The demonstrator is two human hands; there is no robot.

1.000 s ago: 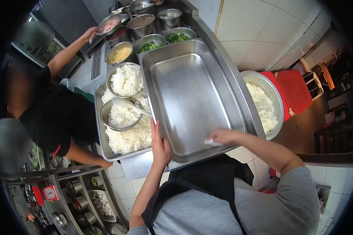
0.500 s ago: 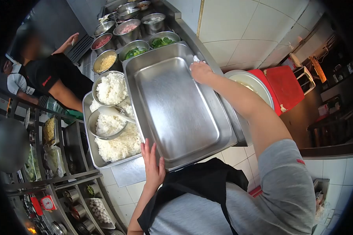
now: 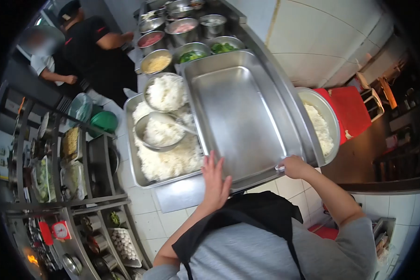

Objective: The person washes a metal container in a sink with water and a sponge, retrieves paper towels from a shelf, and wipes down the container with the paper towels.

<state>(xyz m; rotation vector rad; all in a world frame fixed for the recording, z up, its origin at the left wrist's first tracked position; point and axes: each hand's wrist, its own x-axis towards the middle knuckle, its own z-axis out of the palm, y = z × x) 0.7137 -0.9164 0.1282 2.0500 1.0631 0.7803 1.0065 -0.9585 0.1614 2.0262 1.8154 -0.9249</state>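
A large rectangular steel tray (image 3: 238,121) with nothing in it lies in front of me. My left hand (image 3: 214,182) rests with spread fingers at its near left corner. My right hand (image 3: 294,167) is closed on a white cloth (image 3: 280,166) at the near right corner of the tray. To the left, another tray (image 3: 134,163) holds cooked rice (image 3: 168,161) and two metal bowls of rice, the upper bowl (image 3: 165,92) and the lower bowl (image 3: 159,131). A white spoon (image 3: 165,119) lies across the lower bowl.
Metal pots of greens (image 3: 191,56), yellow shreds (image 3: 155,64) and meat (image 3: 182,28) stand beyond the trays. A big rice tub (image 3: 321,126) is at the right, beside a red cover (image 3: 352,112). Two people stand at the upper left near shelves (image 3: 56,205).
My right hand has moved with the cloth from the tray's far right corner back to the near right corner. The left hand stays at the near left. A person at the left has turned away.
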